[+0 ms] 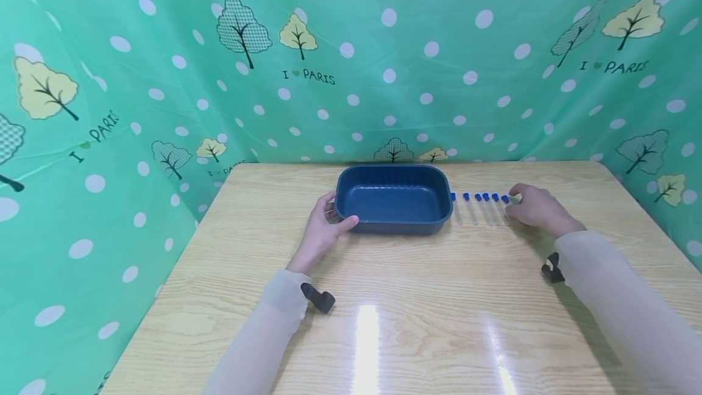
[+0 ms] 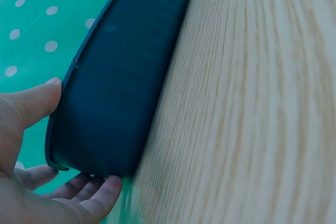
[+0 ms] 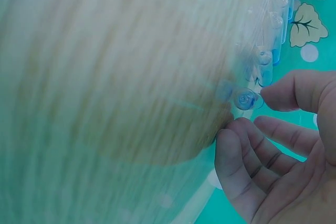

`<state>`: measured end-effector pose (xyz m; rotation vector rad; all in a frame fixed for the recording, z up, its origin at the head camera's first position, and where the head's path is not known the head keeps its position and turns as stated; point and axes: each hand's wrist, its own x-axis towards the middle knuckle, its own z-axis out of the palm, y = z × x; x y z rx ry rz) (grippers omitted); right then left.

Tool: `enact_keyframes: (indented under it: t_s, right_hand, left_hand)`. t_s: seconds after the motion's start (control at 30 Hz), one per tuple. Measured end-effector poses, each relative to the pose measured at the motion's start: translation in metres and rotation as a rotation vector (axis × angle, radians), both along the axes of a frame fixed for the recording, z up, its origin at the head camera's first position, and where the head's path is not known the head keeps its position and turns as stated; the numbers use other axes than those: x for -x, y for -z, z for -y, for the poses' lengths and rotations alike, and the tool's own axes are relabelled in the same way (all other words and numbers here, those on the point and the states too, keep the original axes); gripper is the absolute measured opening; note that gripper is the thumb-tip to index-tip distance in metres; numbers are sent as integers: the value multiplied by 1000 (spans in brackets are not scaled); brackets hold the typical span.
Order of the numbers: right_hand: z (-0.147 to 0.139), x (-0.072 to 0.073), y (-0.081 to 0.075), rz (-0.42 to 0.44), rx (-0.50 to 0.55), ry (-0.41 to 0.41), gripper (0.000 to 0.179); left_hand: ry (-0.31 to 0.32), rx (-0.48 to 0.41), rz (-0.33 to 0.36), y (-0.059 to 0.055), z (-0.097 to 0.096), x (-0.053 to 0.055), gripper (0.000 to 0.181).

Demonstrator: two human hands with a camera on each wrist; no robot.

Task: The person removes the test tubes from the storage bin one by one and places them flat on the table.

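A dark blue rectangular basin (image 1: 395,227) sits at the back middle of the table. My left hand (image 1: 323,230) grips its left end, thumb over the front rim and fingers against the end wall; the left wrist view shows the basin's side (image 2: 115,77) close up. To the basin's right, several clear tubes with blue caps (image 1: 485,197) lie in a row, caps toward the back. My right hand (image 1: 537,209) is at the rightmost tube (image 3: 245,99). Its thumb tip is right at the tube's rounded end, and the other fingers bend loosely beside it.
The wooden table (image 1: 417,297) stretches out in front of the basin, with bright light reflections near its front. A green dotted curtain (image 1: 384,96) hangs behind it and along the left side. Both sleeved wrists carry a black strap mount (image 1: 318,298).
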<state>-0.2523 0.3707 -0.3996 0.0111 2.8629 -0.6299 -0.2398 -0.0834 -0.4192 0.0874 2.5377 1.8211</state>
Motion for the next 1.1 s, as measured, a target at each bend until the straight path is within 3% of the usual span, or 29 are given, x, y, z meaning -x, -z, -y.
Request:
enact_keyframes:
  t_s: [1.1]
  right_hand:
    - [4,-3,-4,-4,-14,0,59]
  left_hand:
    - [-4,7,8,0,0,0,82]
